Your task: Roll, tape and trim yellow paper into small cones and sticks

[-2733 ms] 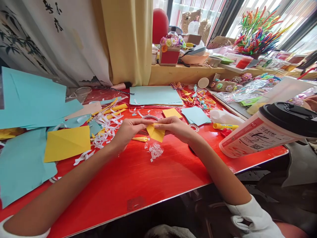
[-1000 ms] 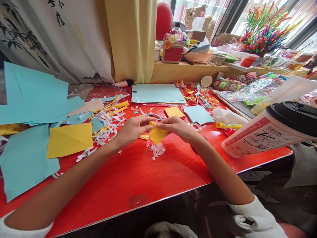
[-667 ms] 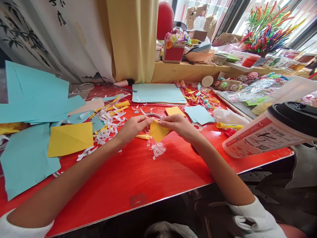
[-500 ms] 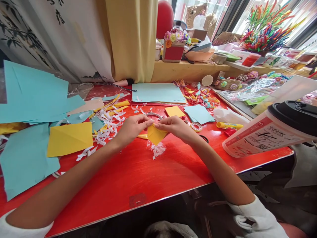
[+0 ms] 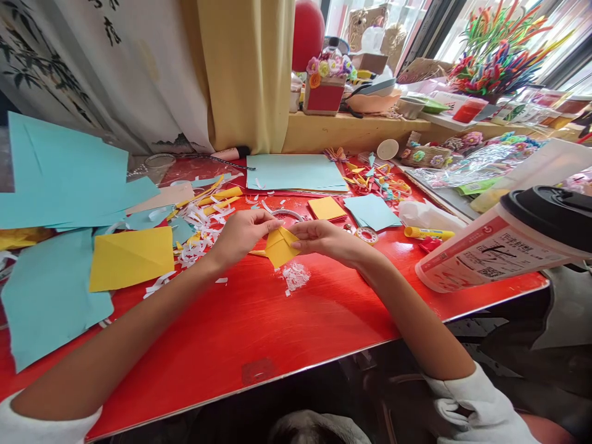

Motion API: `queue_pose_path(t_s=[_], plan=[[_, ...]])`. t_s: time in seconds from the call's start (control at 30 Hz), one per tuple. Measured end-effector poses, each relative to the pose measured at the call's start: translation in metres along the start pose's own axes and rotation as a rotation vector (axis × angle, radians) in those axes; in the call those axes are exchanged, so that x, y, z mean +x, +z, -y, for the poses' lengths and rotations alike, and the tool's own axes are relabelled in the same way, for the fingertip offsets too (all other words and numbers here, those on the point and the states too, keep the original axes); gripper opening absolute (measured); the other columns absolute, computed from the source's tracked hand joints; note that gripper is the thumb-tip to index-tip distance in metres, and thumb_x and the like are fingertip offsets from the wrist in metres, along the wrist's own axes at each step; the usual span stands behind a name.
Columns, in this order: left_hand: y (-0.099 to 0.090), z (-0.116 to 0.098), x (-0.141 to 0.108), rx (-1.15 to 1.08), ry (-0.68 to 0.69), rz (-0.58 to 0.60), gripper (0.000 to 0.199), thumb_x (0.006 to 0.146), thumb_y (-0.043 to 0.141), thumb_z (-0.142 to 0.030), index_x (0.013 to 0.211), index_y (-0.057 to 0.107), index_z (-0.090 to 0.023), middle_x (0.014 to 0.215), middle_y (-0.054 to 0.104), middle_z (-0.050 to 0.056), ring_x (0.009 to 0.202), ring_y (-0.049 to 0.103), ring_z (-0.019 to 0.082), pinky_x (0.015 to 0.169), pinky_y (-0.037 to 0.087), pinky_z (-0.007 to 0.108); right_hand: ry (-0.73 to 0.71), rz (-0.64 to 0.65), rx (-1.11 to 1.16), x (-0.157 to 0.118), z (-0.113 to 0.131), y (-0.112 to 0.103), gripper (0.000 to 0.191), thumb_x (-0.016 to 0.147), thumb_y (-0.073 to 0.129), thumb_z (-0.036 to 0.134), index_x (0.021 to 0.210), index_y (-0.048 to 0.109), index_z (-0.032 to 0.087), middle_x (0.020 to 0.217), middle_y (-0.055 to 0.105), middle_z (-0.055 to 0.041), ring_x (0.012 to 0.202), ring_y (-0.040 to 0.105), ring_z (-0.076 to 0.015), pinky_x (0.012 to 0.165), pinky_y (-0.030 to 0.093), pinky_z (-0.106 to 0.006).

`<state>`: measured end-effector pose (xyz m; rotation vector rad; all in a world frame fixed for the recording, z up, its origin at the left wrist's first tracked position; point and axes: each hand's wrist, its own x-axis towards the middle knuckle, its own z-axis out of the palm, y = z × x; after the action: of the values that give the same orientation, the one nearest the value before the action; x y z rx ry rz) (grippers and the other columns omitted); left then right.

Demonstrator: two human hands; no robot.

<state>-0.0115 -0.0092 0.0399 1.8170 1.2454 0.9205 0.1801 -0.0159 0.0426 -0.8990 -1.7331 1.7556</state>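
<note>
Between both hands, above the red table [image 5: 222, 345], is a small folded piece of yellow paper [image 5: 280, 248] with crease lines and a pointed lower end. My left hand [image 5: 247, 233] pinches its upper left edge between thumb and fingers. At the right edge, the fingers and thumb of my right hand [image 5: 324, 239] are closed on the same paper. A little heap of white paper bits [image 5: 295, 277] lies just below it. Behind the hands is a roll of tape [image 5: 287, 215], partly hidden. Small yellow squares [image 5: 326, 208] and light blue squares [image 5: 372, 213] lie beyond my right hand.
At right a large cup with a black lid [image 5: 499, 246] stands by the table edge, near a yellow glue stick [image 5: 428, 234]. Blue sheets [image 5: 60, 179], a yellow sheet [image 5: 132, 259] and white paper shreds [image 5: 198, 250] cover the left. A blue stack [image 5: 296, 173] lies at the back.
The yellow paper has shifted slightly left and turned, so its creased face shows more. My right hand's fingers are straighter and its grip has moved down to the paper's right edge.
</note>
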Motion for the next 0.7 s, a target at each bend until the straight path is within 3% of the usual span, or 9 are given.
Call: queue_pose_path(t_s=[0.27, 0.37, 0.47, 0.6, 0.7], plan=[[-0.008, 0.004, 0.004, 0.011, 0.064, -0.016, 0.025, 0.078, 0.056, -0.039, 0.072, 0.063, -0.015, 0.072, 0.062, 0.001, 0.068, 0.053, 0.013, 0.064, 0.039, 0.025, 0.039, 0.142, 0.063, -0.004, -0.002, -0.009, 0.050, 0.073, 0.063, 0.009, 0.122, 0.056, 0.019, 0.117, 0.061, -0.0050, 0.108, 0.057, -0.0145, 0.095, 0.045, -0.026], [-0.013, 0.005, 0.004, 0.097, 0.114, 0.036, 0.025, 0.080, 0.055, -0.038, 0.073, 0.064, -0.016, 0.069, 0.061, 0.000, 0.066, 0.051, 0.012, 0.062, 0.037, 0.024, 0.060, 0.052, -0.006, -0.005, 0.002, -0.009, 0.050, 0.073, 0.069, 0.021, 0.121, 0.056, 0.019, 0.119, 0.060, -0.0068, 0.108, 0.057, -0.0163, 0.093, 0.047, -0.028], [-0.012, 0.002, 0.002, 0.159, 0.139, 0.106, 0.025, 0.081, 0.054, -0.038, 0.073, 0.065, -0.017, 0.069, 0.062, -0.001, 0.065, 0.051, 0.012, 0.060, 0.036, 0.024, 0.049, -0.128, -0.116, -0.003, 0.004, -0.005, 0.033, 0.076, 0.066, 0.031, 0.104, 0.064, 0.014, 0.104, 0.066, -0.0079, 0.091, 0.062, -0.0141, 0.083, 0.050, -0.029], [-0.002, -0.006, -0.005, 0.107, 0.162, 0.040, 0.023, 0.082, 0.054, -0.040, 0.093, 0.064, -0.021, 0.072, 0.059, -0.002, 0.064, 0.050, 0.011, 0.057, 0.036, 0.023, 0.073, -0.077, -0.147, -0.001, 0.004, -0.001, 0.017, 0.075, 0.067, 0.029, 0.074, 0.065, 0.012, 0.068, 0.064, -0.0023, 0.062, 0.060, -0.0096, 0.065, 0.051, -0.025], [0.003, -0.009, -0.007, -0.037, 0.090, 0.000, 0.032, 0.081, 0.055, -0.042, 0.105, 0.056, -0.022, 0.077, 0.060, -0.001, 0.066, 0.053, 0.012, 0.055, 0.039, 0.022, 0.036, -0.154, -0.099, -0.001, 0.003, 0.000, 0.017, 0.073, 0.068, 0.029, 0.075, 0.063, 0.013, 0.066, 0.063, -0.0006, 0.060, 0.060, -0.0079, 0.063, 0.051, -0.022]])
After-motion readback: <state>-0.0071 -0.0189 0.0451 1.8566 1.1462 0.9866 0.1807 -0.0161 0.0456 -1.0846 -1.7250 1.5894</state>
